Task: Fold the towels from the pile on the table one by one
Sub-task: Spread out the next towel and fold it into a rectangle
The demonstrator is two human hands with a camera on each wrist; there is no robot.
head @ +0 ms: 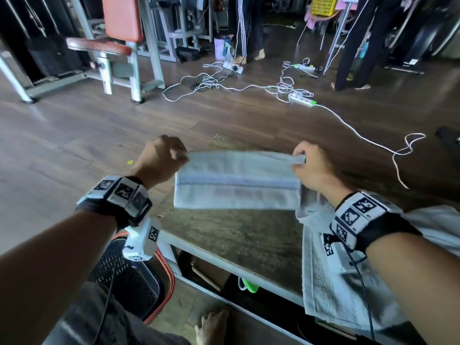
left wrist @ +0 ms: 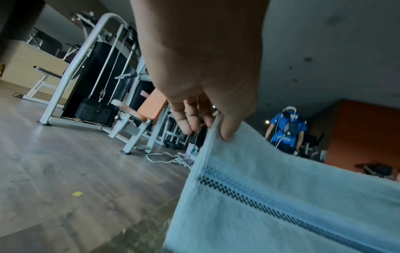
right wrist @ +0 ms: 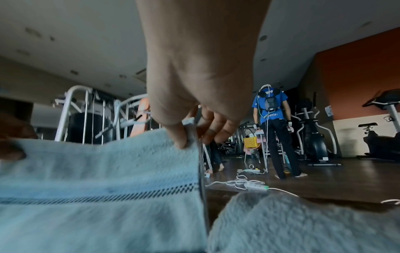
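A pale blue towel with a dark checkered stripe hangs stretched between my two hands above the wooden table. My left hand pinches its upper left corner, thumb pressed on the cloth. My right hand pinches the upper right corner the same way. The towel looks doubled over, its lower edge just above the tabletop. The pile of white towels lies on the table's right side under my right forearm, and it shows as fluffy cloth in the right wrist view.
The table's near edge has a metal frame with a shelf below. A red-rimmed black mesh chair stands at lower left. Cables and power strips lie on the floor beyond, with gym machines and standing people farther back.
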